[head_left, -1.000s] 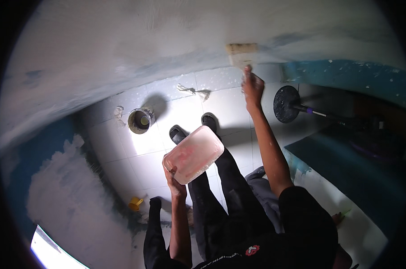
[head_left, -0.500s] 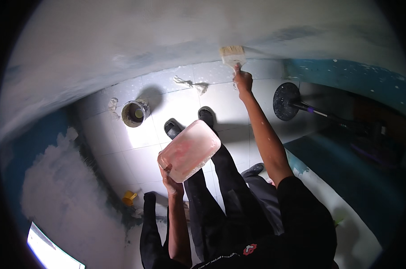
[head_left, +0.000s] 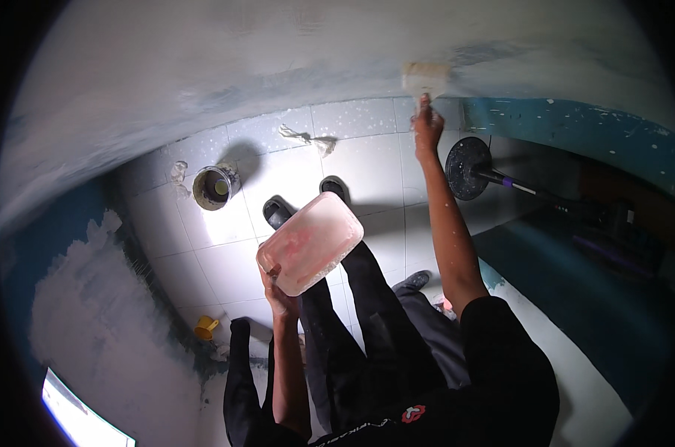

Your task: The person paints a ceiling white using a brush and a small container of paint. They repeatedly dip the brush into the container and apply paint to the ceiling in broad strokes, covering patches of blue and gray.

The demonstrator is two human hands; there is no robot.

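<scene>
My right hand [head_left: 427, 128] is closed round the handle of a wide paintbrush [head_left: 425, 77], reaching up and away from me. Its pale bristles lie against the whitish, patchy wall [head_left: 293, 52], though motion blurs them a little. Lower down, my left hand [head_left: 279, 290] grips the near left corner of a shallow rectangular plastic tub [head_left: 311, 242]. The tub is pinkish and smeared with white, and its lengthwise axis slants up to the right. Most of my left fingers are hidden by the tub.
On the tiled floor [head_left: 367, 167] stand a bucket [head_left: 216, 188] and a yellow dipper [head_left: 205, 327]. A crumpled white scrap [head_left: 307, 139] lies by the wall. At the right is a round black base with a pole [head_left: 469, 168]. Another person's dark-clad legs [head_left: 430, 328] show behind me.
My right hand and the paintbrush have moved right and slightly up along the wall. The tub stays in my left hand, almost unmoved. The whole view has shifted a little.
</scene>
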